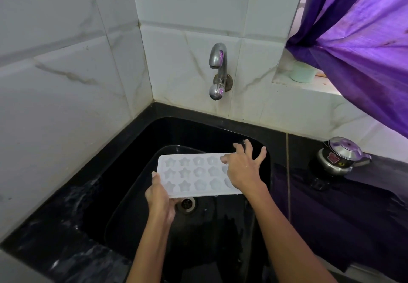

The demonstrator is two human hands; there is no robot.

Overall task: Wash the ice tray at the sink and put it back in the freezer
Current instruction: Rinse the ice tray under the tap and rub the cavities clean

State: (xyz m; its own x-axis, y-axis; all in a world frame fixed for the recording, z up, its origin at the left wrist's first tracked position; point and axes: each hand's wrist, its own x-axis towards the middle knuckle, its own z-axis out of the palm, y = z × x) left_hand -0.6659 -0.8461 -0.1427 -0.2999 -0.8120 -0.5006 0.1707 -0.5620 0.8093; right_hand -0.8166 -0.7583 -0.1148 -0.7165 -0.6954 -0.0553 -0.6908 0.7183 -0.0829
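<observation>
Over black sink [136,150], white star-moulded ice tray [194,175].

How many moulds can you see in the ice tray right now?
14 in the ice tray: three rows, four full ones in the top row, five each in the middle and bottom. The right hand covers that end, so more may be hidden.

Left hand [159,196]: bare, no ring, no glove.
Right hand [242,170]: bare, no ring.
Forearms: bare up to the frame edge, no sleeve visible.
</observation>
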